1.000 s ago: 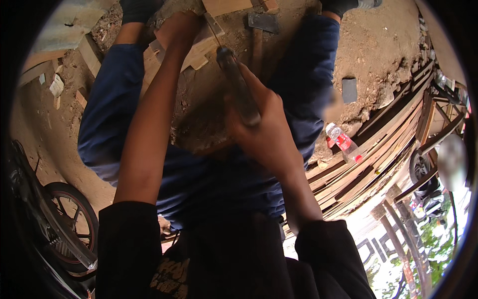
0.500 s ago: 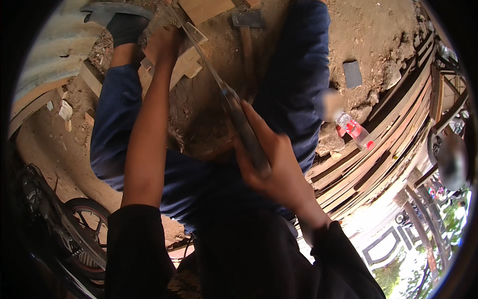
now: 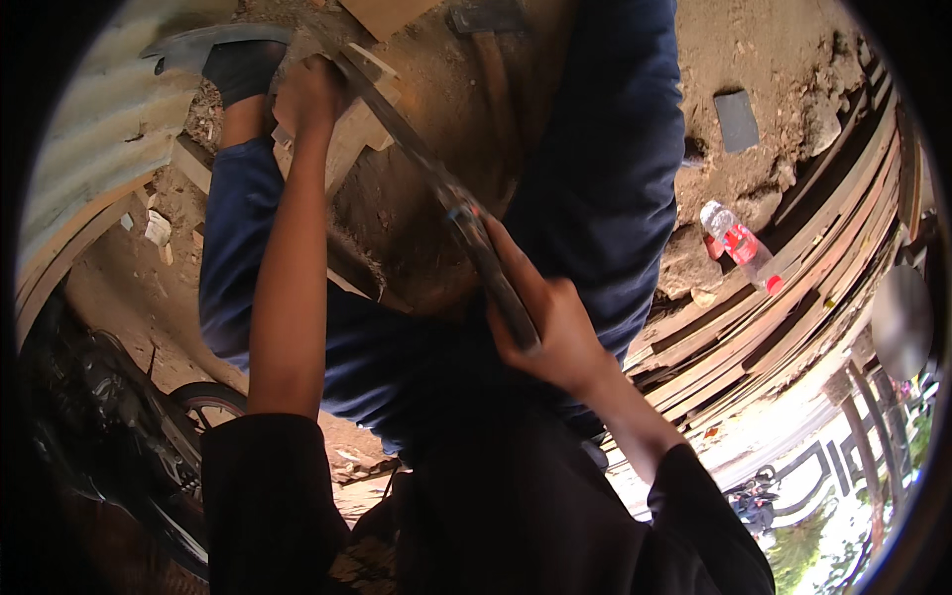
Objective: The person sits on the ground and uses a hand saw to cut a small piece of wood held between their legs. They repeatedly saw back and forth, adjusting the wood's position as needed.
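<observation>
My right hand (image 3: 545,322) is closed round the dark handle of a long, narrow-bladed saw (image 3: 397,124), which points up and left across the ground between my legs. My left hand (image 3: 309,94) has its fingers wrapped on a pale wooden block (image 3: 362,124), beside the far end of the blade; the edge under my fingers is hidden. A hatchet (image 3: 484,20) with a wooden handle lies beyond the blade, near a flat board (image 3: 387,12). A curved dark metal tool (image 3: 183,42) is by my left foot.
A plastic bottle with red label (image 3: 744,248) lies by stacked planks (image 3: 764,337) on my right, near a dark rectangular piece (image 3: 736,121). A corrugated sheet (image 3: 99,119) borders the upper left; a motorcycle (image 3: 119,426) stands at lower left.
The view has shifted. My right hand and saw have drawn back down and right, exposing more of the blade. My left hand stays at the wood.
</observation>
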`<state>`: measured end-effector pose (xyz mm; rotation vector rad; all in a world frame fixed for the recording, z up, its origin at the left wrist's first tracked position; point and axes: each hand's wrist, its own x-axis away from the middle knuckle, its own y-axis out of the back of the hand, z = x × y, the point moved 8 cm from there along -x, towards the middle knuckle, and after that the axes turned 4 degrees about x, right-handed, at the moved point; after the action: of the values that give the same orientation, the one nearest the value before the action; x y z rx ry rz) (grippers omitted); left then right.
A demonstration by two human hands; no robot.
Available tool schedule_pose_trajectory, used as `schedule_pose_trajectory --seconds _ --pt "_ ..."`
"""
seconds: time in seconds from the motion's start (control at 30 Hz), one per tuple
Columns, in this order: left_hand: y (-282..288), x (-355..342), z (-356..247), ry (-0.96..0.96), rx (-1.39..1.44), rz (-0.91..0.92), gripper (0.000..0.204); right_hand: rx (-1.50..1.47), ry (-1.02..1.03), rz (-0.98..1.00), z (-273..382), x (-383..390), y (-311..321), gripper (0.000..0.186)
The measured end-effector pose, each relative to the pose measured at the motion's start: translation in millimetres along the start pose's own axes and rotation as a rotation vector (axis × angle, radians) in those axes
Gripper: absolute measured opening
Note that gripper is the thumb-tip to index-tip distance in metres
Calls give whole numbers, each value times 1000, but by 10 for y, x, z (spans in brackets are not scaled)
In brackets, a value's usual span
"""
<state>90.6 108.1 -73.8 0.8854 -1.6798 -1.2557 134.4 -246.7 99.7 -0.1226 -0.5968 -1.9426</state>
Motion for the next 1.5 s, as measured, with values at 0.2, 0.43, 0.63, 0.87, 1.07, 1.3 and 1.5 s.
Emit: schedule_pose_trajectory --seconds 0.2,0.43,0.63,0.87,1.07,1.3,1.5 --pt "84 27 79 30 48 20 41 49 -81 248 -53 -667 -183 80" --pt "129 118 -181 -113 -94 30 42 20 47 31 -190 -609 -117 79" --pt "39 -78 107 -4 -5 -52 49 -45 94 -11 -235 -355 -49 83" --pt "165 139 -187 -89 -60 -3 43 -27 -11 160 -125 -986 -191 83" --pt "155 12 -86 -33 2 -58 43 13 161 -78 -262 -347 -81 85" --pt "156 87 -110 -51 121 -64 46 -42 -106 116 -176 -691 -225 95" --pt "111 199 -217 -116 -46 40 49 -24 60 -44 -209 -658 -150 84"
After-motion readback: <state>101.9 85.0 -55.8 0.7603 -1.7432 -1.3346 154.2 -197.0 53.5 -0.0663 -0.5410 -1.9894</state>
